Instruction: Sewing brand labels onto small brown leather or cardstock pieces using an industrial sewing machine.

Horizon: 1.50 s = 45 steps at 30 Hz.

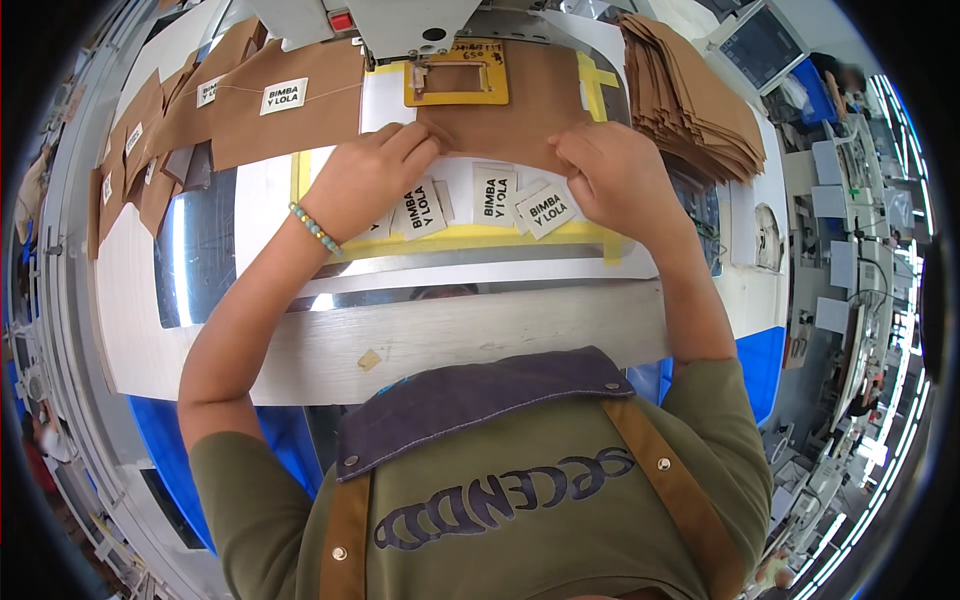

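Observation:
A brown fabric panel (515,125) lies under the head of a sewing machine (385,25). My left hand (375,170), with a beaded bracelet at the wrist, has its fingers closed on the panel's front left part. At the front right edge, my right hand (612,180) pinches the same panel between thumb and curled fingers. Just beyond them a yellow frame-shaped template (490,97) rests over the panel, below the machine head. Several small white labels with dark print lie loose between my hands, among them a tilted label (547,209); my left hand partly covers others.
On the left, brown panels (310,125) carrying white labels spread along the table, joined by a thread. A thick stack of brown panels (690,100) stands at the right, near a screen (755,45). Yellow tape (450,240) borders the white work plate.

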Tool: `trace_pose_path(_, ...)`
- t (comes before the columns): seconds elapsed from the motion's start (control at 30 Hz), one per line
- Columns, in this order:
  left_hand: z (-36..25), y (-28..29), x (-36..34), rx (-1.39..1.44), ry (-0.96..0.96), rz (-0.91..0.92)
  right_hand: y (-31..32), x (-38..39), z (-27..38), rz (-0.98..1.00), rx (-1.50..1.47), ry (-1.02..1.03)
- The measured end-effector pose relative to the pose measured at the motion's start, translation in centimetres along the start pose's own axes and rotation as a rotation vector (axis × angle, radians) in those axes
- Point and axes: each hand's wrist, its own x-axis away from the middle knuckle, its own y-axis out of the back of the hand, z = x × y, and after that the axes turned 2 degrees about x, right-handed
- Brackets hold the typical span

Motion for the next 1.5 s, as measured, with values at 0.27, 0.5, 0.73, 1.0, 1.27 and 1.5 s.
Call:
trace_pose_path(0.27,-2.2,-0.9,-2.0,0.051,-0.014,-0.086,3.0,-0.4,-1.5,-0.288,0.230,0.002)
trace_pose_path(0.5,-1.0,-2.9,-4.3,-0.036,-0.086,-0.066,1.9,1.7,-1.5,-0.149,0.153,-0.125)
trace_pose_path(0.73,1.0,-1.9,-1.0,-0.295,-0.102,-0.116,-1.9,1.2,-2.0,-0.072,-0.007,-0.027)
trace_pose_path(1.0,1.3,-0.2,1.4,-0.232,-0.003,0.011,-3.2,-1.1,-1.5,-0.088,-0.076,-0.062)
trace_pose_path(1.27,0.9,-2.4,-1.5,-0.175,-0.064,-0.093,-1.0,0.5,-2.3,-0.177,0.110,-0.076)
trace_pose_path(1.5,0.9,-3.1,-2.9,-0.187,-0.095,-0.079,-1.2,2.0,-3.3,-0.168,0.123,-0.150)
